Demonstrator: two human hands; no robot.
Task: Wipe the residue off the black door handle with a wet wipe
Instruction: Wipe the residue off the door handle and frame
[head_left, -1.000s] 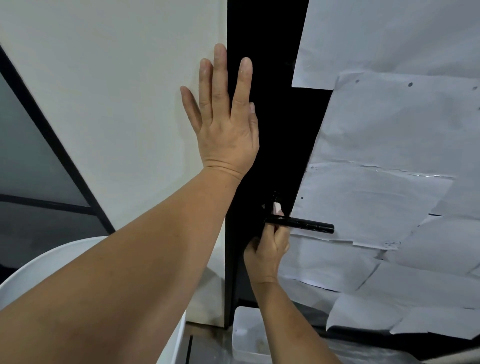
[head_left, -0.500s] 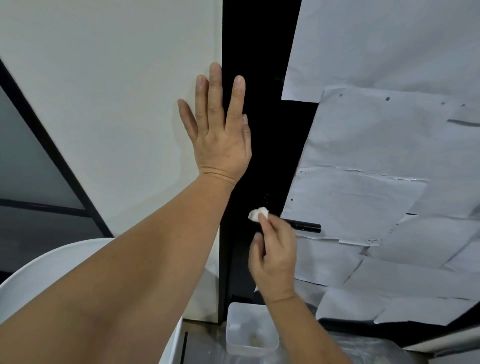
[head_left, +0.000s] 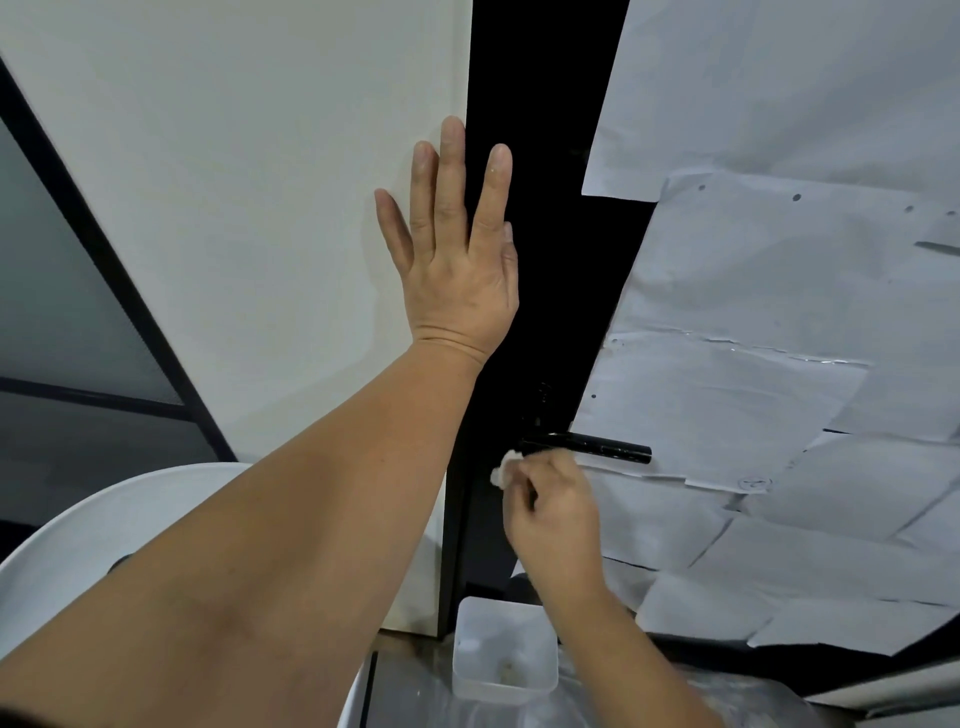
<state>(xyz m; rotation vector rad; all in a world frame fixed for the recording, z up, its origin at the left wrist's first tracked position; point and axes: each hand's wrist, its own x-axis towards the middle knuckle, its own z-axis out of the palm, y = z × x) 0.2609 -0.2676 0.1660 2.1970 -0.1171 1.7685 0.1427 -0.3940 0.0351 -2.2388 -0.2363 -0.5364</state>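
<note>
We looked down from head height at a pale wall panel (head_left: 234, 208) filling the left half of the view, with a black door (head_left: 545, 234) running up beside it. Sheets of white paper (head_left: 779, 312) covered most of the door's right side, overlapping one another and hiding the surface behind them. At the far left we saw a dark glass panel (head_left: 57, 291) in a black frame. A white rounded chair back (head_left: 67, 540) curved across the lower left, partly hidden by our left forearm.

Our left hand (head_left: 457, 270) lay flat with straight, spread fingers, pressed against the wall panel at its edge, the index finger reaching over onto the black door. It held nothing.

Lower down, the black door handle (head_left: 597, 448) stuck out level toward the right, in front of the paper sheets. Our right hand (head_left: 556, 509) was just below the handle's near end, its fingers curled and pinching a small balled white wet wipe (head_left: 506, 466). The wipe sat just left of and below the handle's base; we could not tell whether it touched the metal. The knuckles hid part of the handle's near end.

Below the right wrist stood a small clear plastic tub (head_left: 501, 665) with some scraps inside, on crinkled clear plastic sheeting (head_left: 623, 701).
</note>
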